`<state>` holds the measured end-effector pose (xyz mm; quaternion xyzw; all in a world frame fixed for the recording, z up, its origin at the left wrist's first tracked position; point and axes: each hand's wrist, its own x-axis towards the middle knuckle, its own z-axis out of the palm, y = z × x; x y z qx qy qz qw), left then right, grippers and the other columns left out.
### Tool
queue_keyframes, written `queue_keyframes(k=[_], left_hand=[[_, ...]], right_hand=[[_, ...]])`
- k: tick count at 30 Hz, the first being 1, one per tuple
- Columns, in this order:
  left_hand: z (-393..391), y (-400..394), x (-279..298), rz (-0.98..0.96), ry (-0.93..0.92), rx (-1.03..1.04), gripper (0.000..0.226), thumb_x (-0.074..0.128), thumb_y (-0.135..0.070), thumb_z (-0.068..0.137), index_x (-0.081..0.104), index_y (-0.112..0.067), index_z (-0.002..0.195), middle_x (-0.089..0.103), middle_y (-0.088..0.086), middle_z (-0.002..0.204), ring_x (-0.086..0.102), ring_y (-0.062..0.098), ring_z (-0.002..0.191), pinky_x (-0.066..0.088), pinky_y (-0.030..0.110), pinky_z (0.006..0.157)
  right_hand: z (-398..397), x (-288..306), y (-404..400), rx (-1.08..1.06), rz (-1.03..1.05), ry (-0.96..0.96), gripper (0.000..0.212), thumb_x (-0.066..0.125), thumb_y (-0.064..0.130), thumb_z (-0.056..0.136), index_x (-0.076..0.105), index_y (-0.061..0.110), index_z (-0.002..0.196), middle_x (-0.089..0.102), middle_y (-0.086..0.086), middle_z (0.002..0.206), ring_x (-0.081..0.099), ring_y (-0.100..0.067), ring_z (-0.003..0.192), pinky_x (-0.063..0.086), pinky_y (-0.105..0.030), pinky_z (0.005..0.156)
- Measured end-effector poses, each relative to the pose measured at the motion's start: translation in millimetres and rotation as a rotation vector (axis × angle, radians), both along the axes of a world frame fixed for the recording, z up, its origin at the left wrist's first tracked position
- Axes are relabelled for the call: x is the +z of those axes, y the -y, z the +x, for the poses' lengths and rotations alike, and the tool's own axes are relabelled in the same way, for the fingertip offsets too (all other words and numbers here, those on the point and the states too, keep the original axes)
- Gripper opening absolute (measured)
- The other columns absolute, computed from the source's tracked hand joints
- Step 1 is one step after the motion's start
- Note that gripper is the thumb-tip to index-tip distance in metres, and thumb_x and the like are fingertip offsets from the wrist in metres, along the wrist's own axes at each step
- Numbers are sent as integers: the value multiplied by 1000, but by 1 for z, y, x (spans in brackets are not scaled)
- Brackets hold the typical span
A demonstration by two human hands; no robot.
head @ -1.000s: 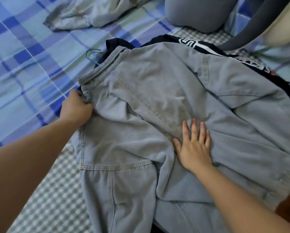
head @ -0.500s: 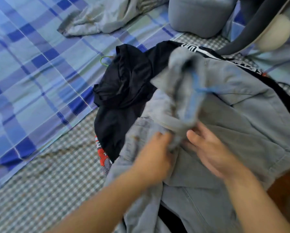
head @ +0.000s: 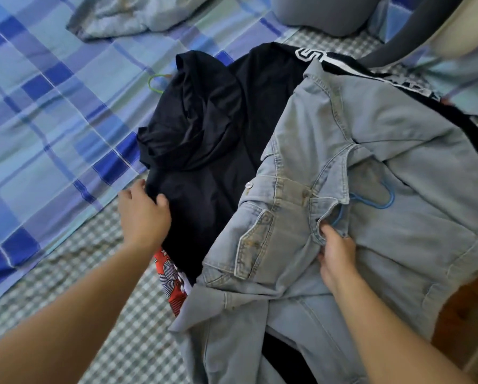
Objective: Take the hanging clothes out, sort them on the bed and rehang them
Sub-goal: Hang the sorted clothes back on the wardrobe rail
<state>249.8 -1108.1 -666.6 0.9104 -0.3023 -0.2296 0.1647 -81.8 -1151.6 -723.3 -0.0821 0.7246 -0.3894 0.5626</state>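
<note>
A light-blue denim shirt (head: 384,151) lies front-up on the right of the bed, with a blue hanger (head: 372,202) showing inside its open collar. My right hand (head: 336,253) pinches the shirt's placket just below the collar. To the left lies a black garment (head: 210,128), partly under the denim. My left hand (head: 143,214) grips the black garment's left edge. A green hanger hook (head: 155,81) sticks out from behind the black garment. A red patterned piece (head: 171,278) peeks out beneath it.
A blue plaid sheet (head: 52,106) covers the bed's left side, over a grey checked cover (head: 99,273). A crumpled pale cloth (head: 127,15) and a grey pillow (head: 323,12) lie at the back. A brown wooden surface (head: 468,306) shows at the right.
The denim shirt was flipped from back-up to front-up and shifted right, uncovering the black garment. My left hand moved from the denim to the black garment's edge; my right now pinches the placket.
</note>
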Motion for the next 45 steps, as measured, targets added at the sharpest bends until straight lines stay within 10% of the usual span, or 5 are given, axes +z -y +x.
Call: queue_keyframes(k=[9, 18, 24, 28, 45], left_hand=[[49, 74, 2, 30, -339, 80, 21, 72, -18, 89, 71, -14, 109, 72, 10, 107, 68, 27, 96, 52, 37, 87], [20, 58, 29, 144, 256, -197, 8, 56, -12, 90, 59, -6, 95, 61, 23, 103, 56, 46, 101, 42, 47, 77], [-54, 37, 96, -238, -793, 218, 17, 68, -3, 88, 62, -14, 99, 73, 15, 100, 71, 33, 95, 58, 50, 87], [-120, -27, 138, -43, -371, -314, 18, 60, -3, 83, 62, -11, 100, 70, 8, 92, 66, 30, 89, 53, 41, 79], [-258, -215, 442, -579, -649, -1009, 35, 56, -20, 63, 63, -2, 92, 68, 14, 84, 62, 31, 81, 50, 49, 74]], right_hand=[[-7, -13, 4, 2, 59, 63, 32, 69, 8, 82, 71, 7, 114, 76, -13, 100, 74, -29, 89, 60, -39, 68], [-9, -14, 4, 25, 43, 63, 31, 72, 12, 82, 70, 9, 113, 77, -10, 95, 74, -26, 86, 59, -36, 62], [-8, 27, 2, 117, 71, 130, 22, 71, 16, 88, 69, 13, 109, 76, -10, 96, 72, -27, 89, 60, -41, 74], [-34, 56, -10, 165, -51, -26, 50, 81, 59, 67, 69, 15, 89, 75, -9, 93, 72, -29, 88, 58, -55, 83], [-96, 542, -267, -160, -845, -276, 20, 64, 15, 94, 71, 8, 112, 75, -13, 103, 71, -33, 98, 56, -48, 91]])
